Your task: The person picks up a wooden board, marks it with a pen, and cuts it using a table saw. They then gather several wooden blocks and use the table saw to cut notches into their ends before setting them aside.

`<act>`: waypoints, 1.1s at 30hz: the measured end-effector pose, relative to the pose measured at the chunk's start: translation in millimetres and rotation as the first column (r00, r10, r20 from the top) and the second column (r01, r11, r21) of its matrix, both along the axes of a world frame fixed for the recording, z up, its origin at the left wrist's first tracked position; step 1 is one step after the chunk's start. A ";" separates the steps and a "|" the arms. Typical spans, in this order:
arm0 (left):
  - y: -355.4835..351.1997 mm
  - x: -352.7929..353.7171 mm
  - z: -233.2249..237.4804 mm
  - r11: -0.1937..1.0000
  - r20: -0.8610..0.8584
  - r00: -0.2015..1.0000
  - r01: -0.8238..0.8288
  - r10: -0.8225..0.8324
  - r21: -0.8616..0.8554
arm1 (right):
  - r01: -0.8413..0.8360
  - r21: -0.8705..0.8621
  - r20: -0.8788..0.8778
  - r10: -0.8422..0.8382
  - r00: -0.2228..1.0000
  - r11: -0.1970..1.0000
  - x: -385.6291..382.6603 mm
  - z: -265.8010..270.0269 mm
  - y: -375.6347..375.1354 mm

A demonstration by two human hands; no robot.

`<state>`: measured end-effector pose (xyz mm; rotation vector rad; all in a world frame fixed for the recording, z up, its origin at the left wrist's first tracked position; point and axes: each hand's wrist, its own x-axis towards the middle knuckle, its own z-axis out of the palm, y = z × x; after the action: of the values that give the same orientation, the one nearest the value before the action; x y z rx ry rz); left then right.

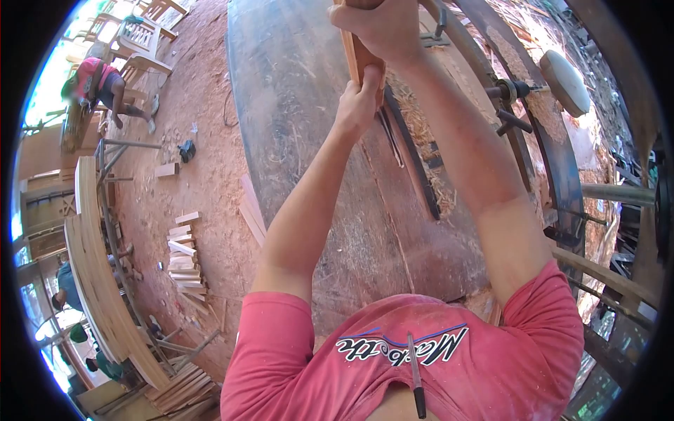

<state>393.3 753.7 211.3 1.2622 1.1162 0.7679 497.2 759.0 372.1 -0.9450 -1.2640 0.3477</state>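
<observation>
Both arms reach forward over a worn wooden table (344, 245). My left hand (359, 105) grips the near end of a wooden piece (367, 57) at the top of the view. My right hand (382, 28) is closed over the same piece farther forward; the piece's far end runs out of the frame. Just below my hands, a long dark bar (411, 151) lies on the table, with wood shavings (419, 130) along its right side.
To the right are a metal clamp or handle (511, 91) and a pale rounded pad (565, 83). On the floor at left lie small wood strips (184, 259) beside long stacked boards (105, 281). Other people (98, 83) are at the far left, near wooden chairs (137, 38).
</observation>
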 end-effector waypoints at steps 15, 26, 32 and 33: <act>42.4 5.3 -9.0 0.992 -0.087 0.993 -0.073 0.082 0.104 | -0.006 0.047 -0.020 0.007 1.000 0.999 0.8 -8.4 40.9; 127.0 3.1 -9.6 0.998 -0.091 0.995 -0.029 0.034 0.058 | -0.038 0.065 0.000 0.038 0.999 0.997 -1.0 -7.1 118.1; 155.0 -23.6 32.0 0.962 -0.192 0.980 0.100 -0.050 0.256 | -0.078 0.081 0.027 0.076 0.997 0.994 0.5 -5.3 157.1; 154.5 -33.3 33.5 0.963 -0.190 0.981 0.089 -0.041 0.255 | -0.076 0.048 0.059 0.073 0.996 0.996 -4.9 -5.3 157.1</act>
<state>360.1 908.2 244.8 1.6123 1.1398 0.7796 492.2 916.1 366.9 -0.8716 -1.3571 0.3476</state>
